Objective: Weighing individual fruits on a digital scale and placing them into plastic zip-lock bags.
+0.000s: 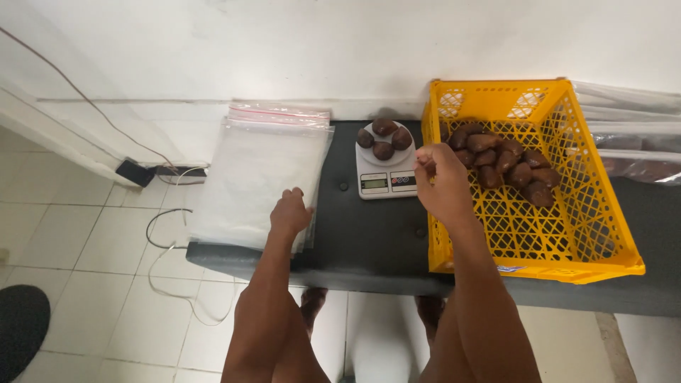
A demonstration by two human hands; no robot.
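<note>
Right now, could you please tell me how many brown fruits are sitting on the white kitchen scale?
4 dark brown round fruits lie on the white kitchen scale: one at the back, one left, one right, one in front. Another could be hidden behind them.

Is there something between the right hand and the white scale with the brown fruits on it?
Nothing visible. The right hand hovers by the yellow crate rim, beside the scale; only bare black bench lies between.
</note>
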